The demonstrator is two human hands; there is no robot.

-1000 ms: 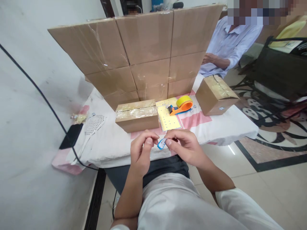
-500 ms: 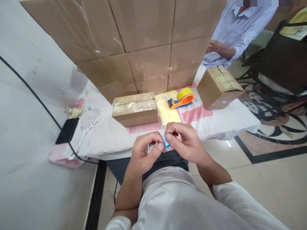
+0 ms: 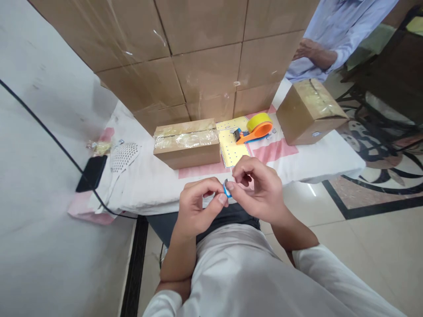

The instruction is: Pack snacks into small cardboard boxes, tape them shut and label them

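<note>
A small blue-and-white sticker (image 3: 227, 189) is between my hands, in front of my lap and close to the table's front edge. My left hand (image 3: 198, 204) pinches its lower edge between thumb and forefinger. The sticker looks bent, with its upper part curling up. My right hand (image 3: 259, 187) has its thumb tip against the sticker, while the forefinger is curled and lifted away from the thumb. Beyond my hands lies a taped cardboard box (image 3: 188, 154). To its right, an orange tape dispenser (image 3: 256, 130) with a yellow roll rests on the cloth.
Stacked cartons (image 3: 205, 66) rise at the back of the table. Another taped box (image 3: 307, 116) with a small label stands at right. On the left are a dark phone (image 3: 91, 174), a perforated white piece (image 3: 124, 157) and a hanging cable (image 3: 49, 130). A person (image 3: 337, 44) is behind.
The sticker has gone from flat to bent. My right forefinger has lifted off it and away from the thumb. The camera view has shifted slightly.
</note>
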